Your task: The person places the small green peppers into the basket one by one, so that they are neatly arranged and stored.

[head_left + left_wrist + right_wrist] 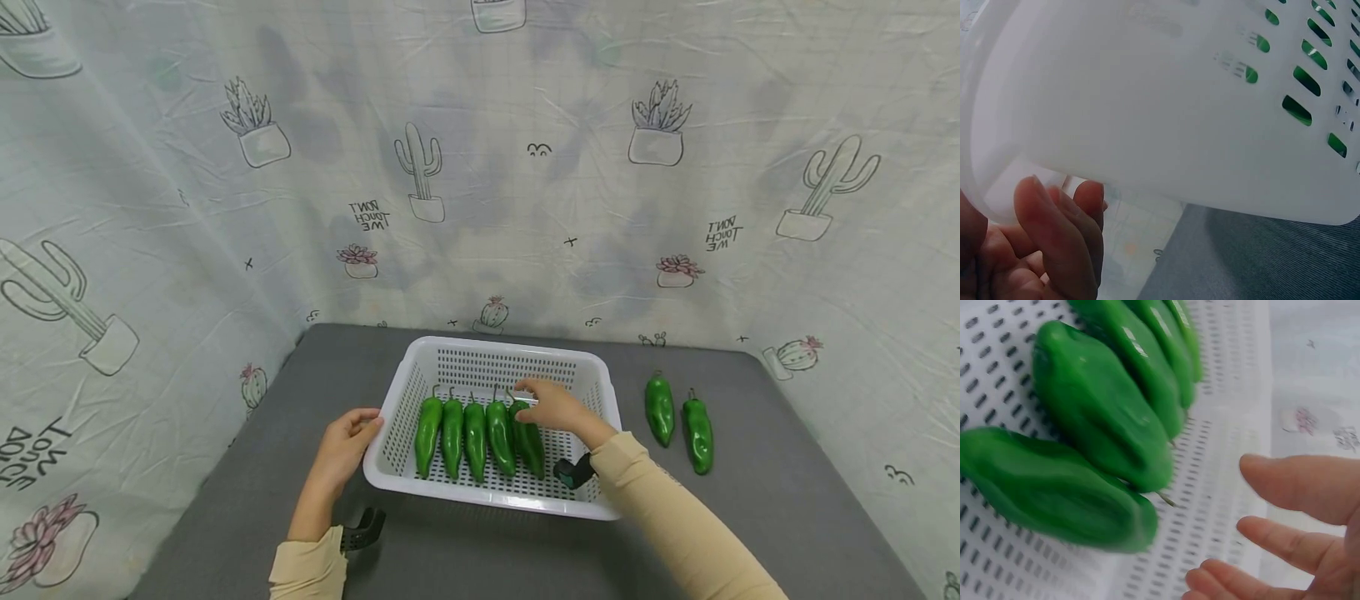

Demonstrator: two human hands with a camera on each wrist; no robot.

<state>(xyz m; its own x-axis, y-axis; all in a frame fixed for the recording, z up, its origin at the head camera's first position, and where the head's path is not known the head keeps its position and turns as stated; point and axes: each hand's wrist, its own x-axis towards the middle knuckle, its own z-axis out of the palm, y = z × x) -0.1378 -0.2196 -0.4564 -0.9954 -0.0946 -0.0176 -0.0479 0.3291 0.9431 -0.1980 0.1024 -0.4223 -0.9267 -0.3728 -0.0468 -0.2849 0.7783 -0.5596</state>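
A white perforated plastic basket (491,493) holds several green peppers (474,440) lying side by side in a row. My left hand (347,442) grips the basket's left rim, its fingers (1054,231) bent at the rim in the left wrist view. Over the rightmost pepper (527,442) in the row hovers my right hand (553,406), thumb and fingers spread with nothing between them. In the right wrist view that pepper (1054,494) lies on the basket floor, apart from the fingertips (1254,467).
Two more green peppers, a left one (659,408) and a right one (698,433), lie on the dark grey table (480,550) to the right of the basket. A pale curtain (487,183) printed with cacti stands behind and along both sides.
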